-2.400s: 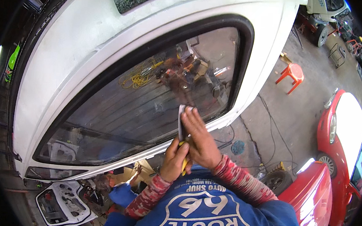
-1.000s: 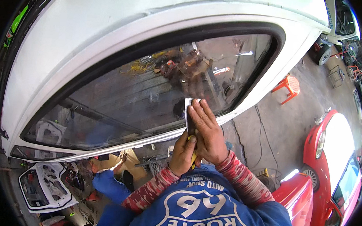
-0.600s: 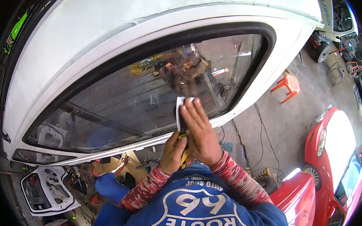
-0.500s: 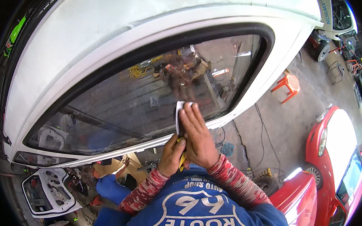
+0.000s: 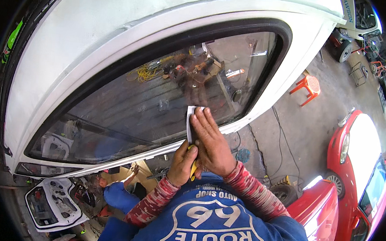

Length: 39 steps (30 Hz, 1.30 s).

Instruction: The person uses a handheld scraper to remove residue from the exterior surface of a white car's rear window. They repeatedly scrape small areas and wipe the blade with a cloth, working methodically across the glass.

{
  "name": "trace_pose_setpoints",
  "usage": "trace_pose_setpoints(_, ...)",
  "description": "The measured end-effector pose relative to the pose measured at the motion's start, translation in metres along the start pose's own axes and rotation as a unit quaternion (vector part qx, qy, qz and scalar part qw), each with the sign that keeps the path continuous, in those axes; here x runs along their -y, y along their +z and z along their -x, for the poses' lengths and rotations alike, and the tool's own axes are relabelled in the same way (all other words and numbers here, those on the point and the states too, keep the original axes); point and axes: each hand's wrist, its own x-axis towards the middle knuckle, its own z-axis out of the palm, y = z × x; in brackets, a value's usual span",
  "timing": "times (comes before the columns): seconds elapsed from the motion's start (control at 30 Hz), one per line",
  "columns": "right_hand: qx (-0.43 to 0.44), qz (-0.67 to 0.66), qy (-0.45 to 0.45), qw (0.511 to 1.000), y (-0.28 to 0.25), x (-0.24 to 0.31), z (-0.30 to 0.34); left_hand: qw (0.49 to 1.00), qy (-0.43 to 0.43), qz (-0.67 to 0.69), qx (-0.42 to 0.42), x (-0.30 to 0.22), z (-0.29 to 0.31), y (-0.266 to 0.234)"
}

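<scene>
Examined a yellow handle [image 5: 193,170], slender and bright in colour, located between the two hands, just below a dark window [image 5: 126,116]. Found the handle grasped in the left hand [image 5: 181,166], with the thumb laid along the upper portion and a lower length exposed. Noted a pale strip [image 5: 189,125] just above the handle: narrow, whitish, nearly upright, slightly curved, with a squared top end. Could not confirm any join between strip and handle, owing to cover by the hands.

Observed the right hand [image 5: 212,146] laid along the strip, with fingers straight and together and fingertips near the top end; could not tell from the hidden palm any grip on the strip. Recorded window glass behind both hands, hazy and reflective, bordered by a black seal [image 5: 284,39] within a white body panel [image 5: 95,46]. Could not establish contact between strip and glass. Logged an orange stool [image 5: 312,85] well apart, to the right.
</scene>
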Motion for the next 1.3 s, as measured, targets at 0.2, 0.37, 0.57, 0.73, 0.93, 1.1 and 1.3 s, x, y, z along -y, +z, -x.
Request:
trace_pose_setpoints(0.2, -0.008, 0.010, 0.003, 1.000, 0.001, 0.000, 0.001, 0.999, -0.020, -0.040, -0.029, -0.004, 0.002, 0.003)
trace_pose_setpoints(0.37, -0.010, 0.003, -0.007, 1.000, -0.002, 0.001, -0.004, 0.997, -0.003, -0.063, -0.053, -0.004, 0.000, 0.006)
trace_pose_setpoints(0.57, -0.096, -0.046, 0.027, 0.994, -0.003, 0.009, 0.001, 1.000, 0.022, 0.020, 0.004, 0.002, 0.002, 0.002)
trace_pose_setpoints(0.73, -0.228, -0.337, 0.264, 0.874, 0.016, 0.004, -0.002, 0.996, 0.004, -0.068, -0.062, 0.012, 0.005, -0.001)
trace_pose_setpoints(0.93, -0.142, -0.467, 0.377, 0.787, 0.020, -0.019, -0.022, 0.985, -0.003, -0.142, -0.103, 0.021, -0.003, -0.006)
trace_pose_setpoints(1.1, -0.144, -0.504, 0.380, 0.762, 0.021, -0.019, -0.035, 0.940, 0.009, -0.299, -0.166, 0.007, -0.009, -0.006)
trace_pose_setpoints(1.3, -0.153, -0.533, 0.352, 0.754, 0.019, -0.027, -0.034, 0.932, -0.034, -0.314, -0.178, -0.006, -0.013, 0.005)
